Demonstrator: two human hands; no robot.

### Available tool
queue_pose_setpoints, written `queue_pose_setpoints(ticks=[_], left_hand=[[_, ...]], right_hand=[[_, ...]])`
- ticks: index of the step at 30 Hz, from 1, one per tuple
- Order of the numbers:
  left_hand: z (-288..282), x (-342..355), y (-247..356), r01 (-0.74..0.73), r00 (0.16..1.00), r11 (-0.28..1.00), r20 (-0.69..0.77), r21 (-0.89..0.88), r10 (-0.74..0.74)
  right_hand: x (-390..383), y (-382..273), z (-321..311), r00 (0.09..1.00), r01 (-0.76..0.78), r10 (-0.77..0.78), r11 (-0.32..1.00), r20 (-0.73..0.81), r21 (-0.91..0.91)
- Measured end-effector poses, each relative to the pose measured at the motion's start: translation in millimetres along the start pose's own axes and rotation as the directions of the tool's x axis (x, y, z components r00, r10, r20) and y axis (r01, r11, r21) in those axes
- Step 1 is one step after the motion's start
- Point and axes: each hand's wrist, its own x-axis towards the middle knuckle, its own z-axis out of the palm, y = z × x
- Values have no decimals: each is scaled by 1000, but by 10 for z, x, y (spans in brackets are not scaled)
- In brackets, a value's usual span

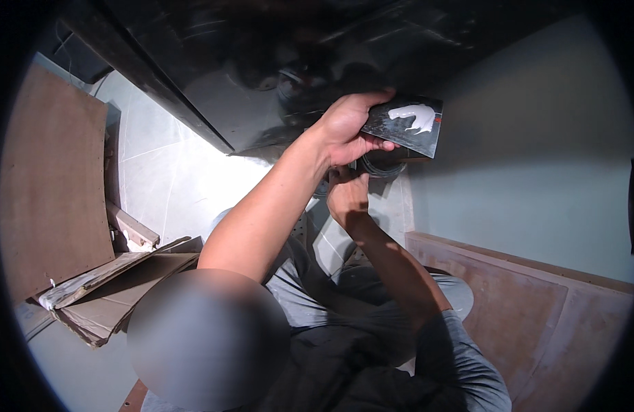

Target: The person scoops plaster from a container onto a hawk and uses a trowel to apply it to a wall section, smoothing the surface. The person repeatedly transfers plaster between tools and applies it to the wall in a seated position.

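Observation:
My left hand (348, 127) is closed on the edge of a thin, dark rectangular plate (414, 139), thumb along the top and fingers beneath. A smear of white paste (421, 117) lies on the plate's upper face. Just below it, partly covered by the plate, is a dark round container (384, 169). Beside this container my right hand (348, 192) is curled up, its fingers half hidden under the left wrist. What it grips, if anything, I cannot make out.
A large glossy black panel (214, 75) hangs over the hands. To the right rises a pale wall (537, 172), with a brown wooden panel (516, 295) below it. At left are a wooden board (52, 178), folded cardboard (125, 292) and tiled floor (149, 123).

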Motion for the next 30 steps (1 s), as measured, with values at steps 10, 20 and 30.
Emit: queue_pose_setpoints(ticks=[10,20,30], left_hand=[[33,-6,-7,13,1000,1000,-9,10,-13],[43,7,-28,29,999,999,-36,44,-28],[68,4,-97,-154,973,987,-165,45,159]], right_hand=[[-129,-134,24,998,-24,19,996,55,85],[5,106,-231,940,-236,160,943,303,233],[-414,1006,-1647,900,-302,362,119,242,946]])
